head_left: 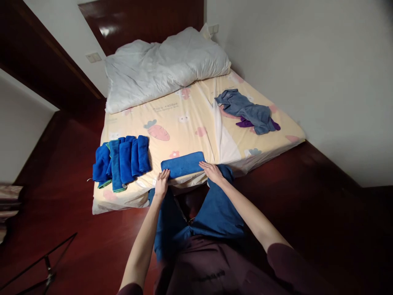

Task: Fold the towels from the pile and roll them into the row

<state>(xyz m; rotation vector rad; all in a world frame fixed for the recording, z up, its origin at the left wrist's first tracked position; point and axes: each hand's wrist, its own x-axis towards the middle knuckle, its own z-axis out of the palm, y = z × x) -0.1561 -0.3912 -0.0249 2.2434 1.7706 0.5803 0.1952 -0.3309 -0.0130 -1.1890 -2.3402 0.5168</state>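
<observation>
A blue cloth [184,164], folded into a long flat strip, lies at the front edge of the bed [190,114]. My left hand [161,182] touches its lower left corner from above. At its right end, my right hand [211,171] rests with extended fingers on the cloth's edge. Neither hand lifts the cloth. To the left, several rolled or folded blue towels [125,159] sit side by side, some with green edging.
A crumpled white quilt [166,67] covers the head of the bed. Grey-blue clothing [245,108] lies on the right over a purple piece [244,122]. A thin black metal stand [47,264] is on the floor at lower left. A wall borders the right side.
</observation>
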